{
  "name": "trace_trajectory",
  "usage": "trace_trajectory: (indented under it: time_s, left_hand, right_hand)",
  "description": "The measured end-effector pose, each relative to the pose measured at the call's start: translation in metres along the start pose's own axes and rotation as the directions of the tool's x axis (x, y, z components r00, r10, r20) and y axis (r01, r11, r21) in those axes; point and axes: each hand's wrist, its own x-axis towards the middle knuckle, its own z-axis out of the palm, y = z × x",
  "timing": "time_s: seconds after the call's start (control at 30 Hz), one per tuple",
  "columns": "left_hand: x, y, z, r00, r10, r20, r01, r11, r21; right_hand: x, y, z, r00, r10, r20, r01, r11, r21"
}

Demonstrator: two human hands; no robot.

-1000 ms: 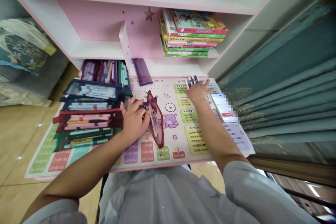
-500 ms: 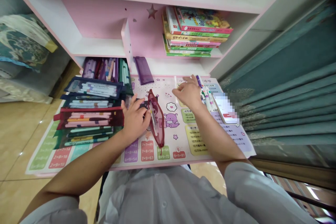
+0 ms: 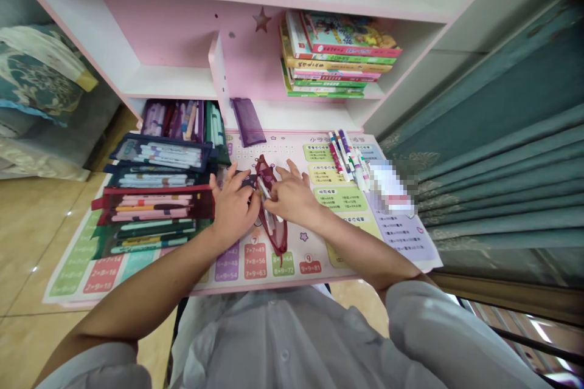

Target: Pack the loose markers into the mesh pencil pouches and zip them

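Observation:
A dark red mesh pencil case [image 3: 275, 236] lies open in the middle of the printed desk mat [image 3: 319, 258]. My left hand [image 3: 233, 202] holds its left edge, fingers curled on the rim. At the opening, my right hand [image 3: 292, 196] pinches a white pen [image 3: 266, 194] whose tip is inside the case. A loose group of marker pens [image 3: 347, 157] lies on the mat at the back right, apart from both hands.
Several filled pencil cases [image 3: 154, 206] are stacked at the left of the desk. A purple pouch [image 3: 247, 121] lies at the back. Books [image 3: 333, 55] are piled on the pink shelf. A phone [image 3: 391, 189] lies at the right, beside a green curtain [image 3: 502, 158].
My right hand has come back from the markers at the back right to the red case, carrying a white pen. The left hand has stayed on the case.

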Motion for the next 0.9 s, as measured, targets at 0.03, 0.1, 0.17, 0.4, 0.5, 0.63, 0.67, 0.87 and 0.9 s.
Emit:
trace_trajectory:
  time_s: [0.03, 0.1, 0.17, 0.4, 0.5, 0.63, 0.67, 0.87, 0.9]
  left_hand:
    - [0.000, 0.000, 0.000, 1.000, 0.001, -0.001, -0.001, 1.000, -0.001]
    - [0.000, -0.001, 0.001, 1.000, 0.006, -0.005, -0.006, 1.000, 0.002]
    - [0.000, -0.001, 0.002, 1.000, 0.013, -0.010, -0.012, 1.000, 0.011]
    - [-0.001, -0.001, 0.002, 1.000, 0.013, -0.014, -0.013, 1.000, 0.014]
    - [-0.001, -0.002, 0.002, 1.000, 0.012, -0.008, -0.012, 1.000, 0.021]
    - [-0.001, -0.002, 0.001, 1.000, 0.012, -0.009, -0.012, 1.000, 0.014]
    - [-0.001, -0.002, 0.001, 1.000, 0.012, -0.009, -0.012, 1.000, 0.013]
    - [-0.002, -0.003, 0.001, 1.000, 0.016, -0.010, -0.016, 1.000, 0.022]
    - [-0.002, -0.003, 0.002, 1.000, 0.018, -0.012, -0.017, 1.000, 0.023]
  right_hand:
    - [0.002, 0.000, 0.003, 1.000, -0.002, 0.010, 0.002, 1.000, -0.015]
    - [0.004, 0.000, 0.007, 0.999, -0.006, 0.038, 0.008, 0.999, -0.033]
    - [0.005, 0.001, 0.010, 0.999, -0.011, 0.052, 0.013, 0.999, -0.041]
    - [0.004, 0.001, 0.008, 0.999, -0.032, 0.002, 0.032, 0.999, 0.040]
    - [0.010, 0.013, -0.006, 0.984, -0.004, -0.179, 0.038, 0.982, 0.185]
    - [0.031, 0.062, -0.031, 0.851, 0.173, -0.495, -0.090, 0.978, 0.187]
    - [0.036, 0.079, -0.036, 0.800, 0.251, -0.544, -0.187, 0.967, 0.171]
    - [0.055, 0.165, -0.048, 0.617, 0.606, -0.501, -0.643, 0.756, 0.121]
    - [0.056, 0.173, -0.047, 0.605, 0.636, -0.478, -0.673, 0.730, 0.120]
